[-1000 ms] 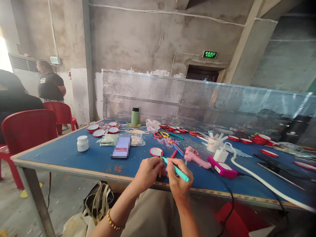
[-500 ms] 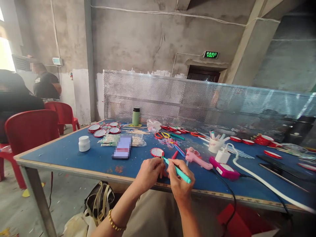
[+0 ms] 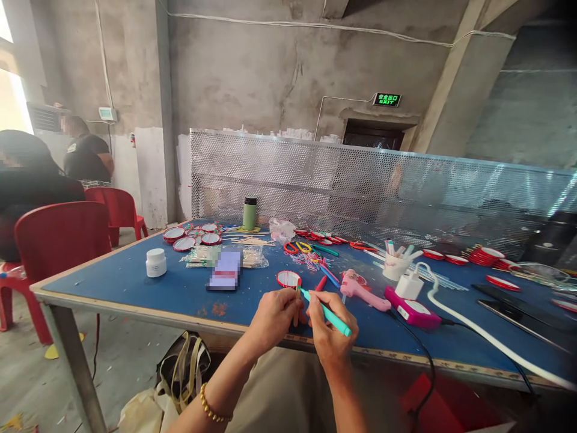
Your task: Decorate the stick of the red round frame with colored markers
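Observation:
Near the table's front edge, my left hand (image 3: 274, 316) pinches a thin wooden stick (image 3: 296, 308) that stands roughly upright and shows green at its upper end. Just beyond the fingers is a round white disc with a red rim (image 3: 287, 279); whether the stick is joined to it I cannot make out. My right hand (image 3: 331, 322) grips a turquoise marker pen (image 3: 336, 319) like a writing tool. Its tip points left and meets, or almost meets, the green end of the stick. Part of the stick is hidden behind my fingers.
A phone (image 3: 224, 269) rests on bagged sticks, with a white jar (image 3: 155, 263) to its left. To the right lie a pink glue gun (image 3: 366, 291), a cup of pens (image 3: 395, 264) and a magenta power box (image 3: 412, 308) with cables. Red-rimmed discs (image 3: 184, 243) are piled behind.
The whole view has shifted slightly to the right. Both hands keep nearly the same pose, with the marker tip still at the stick's upper end, where more green shows.

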### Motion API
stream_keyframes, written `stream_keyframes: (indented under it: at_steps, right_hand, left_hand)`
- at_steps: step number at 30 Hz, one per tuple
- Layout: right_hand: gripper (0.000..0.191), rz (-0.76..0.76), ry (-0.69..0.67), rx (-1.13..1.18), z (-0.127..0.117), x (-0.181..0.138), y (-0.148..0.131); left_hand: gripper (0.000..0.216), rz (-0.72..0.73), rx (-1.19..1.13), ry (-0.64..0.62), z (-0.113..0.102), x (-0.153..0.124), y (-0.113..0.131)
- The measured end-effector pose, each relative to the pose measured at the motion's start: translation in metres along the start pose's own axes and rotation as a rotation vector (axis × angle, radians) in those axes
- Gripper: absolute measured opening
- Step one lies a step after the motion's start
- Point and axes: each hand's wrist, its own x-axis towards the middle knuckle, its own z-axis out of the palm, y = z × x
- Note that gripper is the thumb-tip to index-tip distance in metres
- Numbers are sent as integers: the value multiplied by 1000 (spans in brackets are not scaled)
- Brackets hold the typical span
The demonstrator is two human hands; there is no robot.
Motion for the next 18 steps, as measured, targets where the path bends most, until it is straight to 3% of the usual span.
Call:
stream_keyframes:
  at_steps: [18]
  right_hand:
    - [17,20,1,21,0,0,1]
  left_hand:
    - [34,19,2,4,0,0,0]
